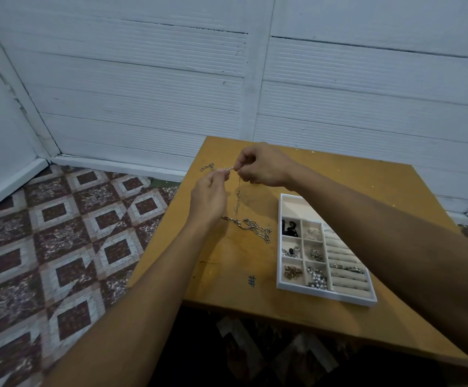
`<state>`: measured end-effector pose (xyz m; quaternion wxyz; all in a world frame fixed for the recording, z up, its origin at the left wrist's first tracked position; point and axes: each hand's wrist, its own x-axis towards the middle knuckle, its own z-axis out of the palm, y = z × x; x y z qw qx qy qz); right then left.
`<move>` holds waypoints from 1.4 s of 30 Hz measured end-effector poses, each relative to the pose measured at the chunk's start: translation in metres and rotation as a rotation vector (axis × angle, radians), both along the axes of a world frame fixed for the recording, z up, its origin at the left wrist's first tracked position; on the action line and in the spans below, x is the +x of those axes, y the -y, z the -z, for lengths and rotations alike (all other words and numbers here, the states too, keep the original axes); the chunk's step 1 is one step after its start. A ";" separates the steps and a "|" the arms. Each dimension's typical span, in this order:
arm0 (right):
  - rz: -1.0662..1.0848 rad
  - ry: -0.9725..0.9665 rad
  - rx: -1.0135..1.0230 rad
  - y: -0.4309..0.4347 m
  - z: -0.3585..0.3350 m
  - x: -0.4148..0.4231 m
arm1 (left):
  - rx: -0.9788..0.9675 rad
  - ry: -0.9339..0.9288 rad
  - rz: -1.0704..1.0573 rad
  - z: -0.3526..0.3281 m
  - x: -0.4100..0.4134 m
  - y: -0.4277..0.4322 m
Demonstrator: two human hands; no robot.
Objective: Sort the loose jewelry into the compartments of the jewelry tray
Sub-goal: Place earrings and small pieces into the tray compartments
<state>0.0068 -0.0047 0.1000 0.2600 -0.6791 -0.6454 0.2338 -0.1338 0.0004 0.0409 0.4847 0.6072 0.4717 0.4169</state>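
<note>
Both hands hold a thin silver chain [238,191] above the wooden table [227,261]. My left hand [209,196] pinches one end and my right hand [263,166] pinches it a little further along; a short stretch runs between them and the rest hangs down. A heavier silver link chain [252,227] lies in a heap on the table below my left hand. Another small chain piece [207,167] lies near the table's far left corner. The white jewelry tray [283,286] sits to the right, with small compartments holding rings, earrings and pearls, and ring rolls on its right side.
The table's left edge runs close to my left forearm, with patterned tiled floor [59,247] beyond it. A white panelled wall [227,79] stands behind the table. A blue hash mark [251,281] is drawn on the tabletop near the tray.
</note>
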 end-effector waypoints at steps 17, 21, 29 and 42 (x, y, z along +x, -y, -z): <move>-0.059 -0.099 0.079 0.048 -0.047 0.009 | -0.295 0.381 0.175 -0.009 0.018 0.035; -0.046 -0.106 0.111 0.056 -0.055 0.017 | -0.328 0.418 0.206 -0.008 0.022 0.048; -0.024 -0.108 0.160 0.066 -0.067 0.026 | -0.414 0.463 0.263 -0.011 0.028 0.069; 0.001 -0.104 0.186 0.091 -0.074 0.034 | -0.819 0.834 0.292 -0.016 0.044 0.088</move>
